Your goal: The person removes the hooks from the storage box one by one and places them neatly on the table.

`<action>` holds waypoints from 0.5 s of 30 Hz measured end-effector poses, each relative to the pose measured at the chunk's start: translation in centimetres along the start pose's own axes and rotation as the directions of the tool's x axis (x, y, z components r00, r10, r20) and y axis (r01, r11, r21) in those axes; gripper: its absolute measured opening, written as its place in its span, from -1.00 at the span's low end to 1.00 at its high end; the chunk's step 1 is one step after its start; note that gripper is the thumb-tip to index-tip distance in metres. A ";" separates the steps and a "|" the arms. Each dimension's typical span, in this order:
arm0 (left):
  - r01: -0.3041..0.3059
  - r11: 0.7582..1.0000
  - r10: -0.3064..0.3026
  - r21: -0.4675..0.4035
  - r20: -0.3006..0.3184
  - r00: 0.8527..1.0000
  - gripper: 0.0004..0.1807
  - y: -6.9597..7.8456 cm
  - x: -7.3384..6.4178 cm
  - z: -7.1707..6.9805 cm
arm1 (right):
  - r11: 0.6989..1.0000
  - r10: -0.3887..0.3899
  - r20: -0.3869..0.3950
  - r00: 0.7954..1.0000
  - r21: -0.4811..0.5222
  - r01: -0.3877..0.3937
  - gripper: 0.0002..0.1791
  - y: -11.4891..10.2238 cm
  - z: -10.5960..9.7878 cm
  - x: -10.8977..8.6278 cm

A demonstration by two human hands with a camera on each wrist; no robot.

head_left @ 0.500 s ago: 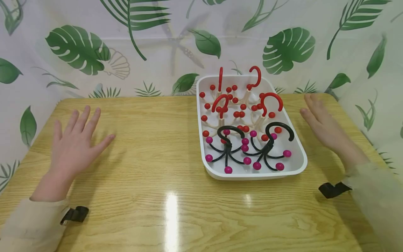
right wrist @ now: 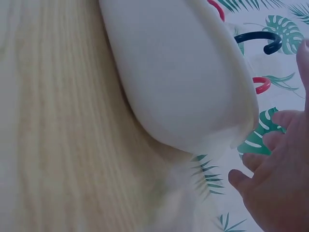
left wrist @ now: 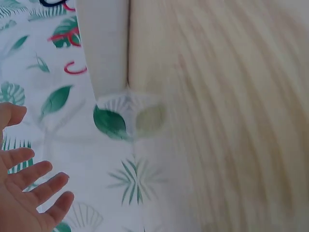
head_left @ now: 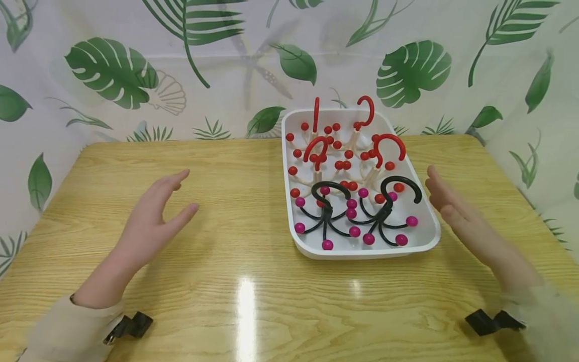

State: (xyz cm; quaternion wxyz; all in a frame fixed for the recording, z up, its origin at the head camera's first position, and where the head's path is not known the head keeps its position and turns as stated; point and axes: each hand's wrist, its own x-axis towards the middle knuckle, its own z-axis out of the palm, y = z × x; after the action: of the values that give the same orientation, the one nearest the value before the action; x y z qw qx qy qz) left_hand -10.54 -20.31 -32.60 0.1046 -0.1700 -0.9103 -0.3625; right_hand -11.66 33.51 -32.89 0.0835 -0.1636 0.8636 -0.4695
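Observation:
A white tray holds hook-topped, spider-like pieces whose spread legs end in small balls. Two in front are black with magenta balls; several behind have red hooks, beige legs and red balls. My right hand hovers beside the tray's right side, palm turned toward it, fingers extended and holding nothing. To the left of the tray, well apart from it, my left hand is in the air with thumb and fingers spread apart, holding nothing. Both wrist views show the tray's outer wall and the loose fingers.
The tray stands on a wood-grain table, right of its middle and near the back edge. Behind the table hangs a white cloth printed with green leaves. Black straps sit at both cuffs.
My left hand has moved right, turning from palm-down to side-on. My right hand has come down and slightly nearer the tray. The tray and its contents stay put.

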 end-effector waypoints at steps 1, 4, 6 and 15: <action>-0.010 0.999 0.010 -0.037 -0.001 1.000 -0.35 0.4 0.0 0.3 | 0.999 -0.033 0.014 0.999 0.018 0.033 -0.35 0.1 0.2 -0.2; -0.048 0.991 0.048 -0.123 -0.008 0.999 -0.41 1.7 0.3 1.3 | 0.990 -0.128 0.039 0.991 0.070 0.125 -0.22 0.5 0.7 -0.7; -0.078 0.983 0.077 -0.167 -0.013 0.997 -0.45 2.4 0.5 1.9 | 0.982 -0.172 0.043 0.984 0.082 0.168 -0.13 0.8 1.0 -0.8; -0.151 0.941 0.159 -0.302 0.003 0.987 -0.50 5.2 1.9 4.9 | 0.981 -0.195 0.007 0.981 0.019 0.195 0.11 1.7 2.4 -1.3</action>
State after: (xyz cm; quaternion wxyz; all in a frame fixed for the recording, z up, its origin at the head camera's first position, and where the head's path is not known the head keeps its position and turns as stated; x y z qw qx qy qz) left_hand -10.65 -12.90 -32.21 0.0933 -0.2600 -0.8296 -0.4853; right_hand -10.09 32.97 -35.58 0.0421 -0.2488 0.8388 -0.4824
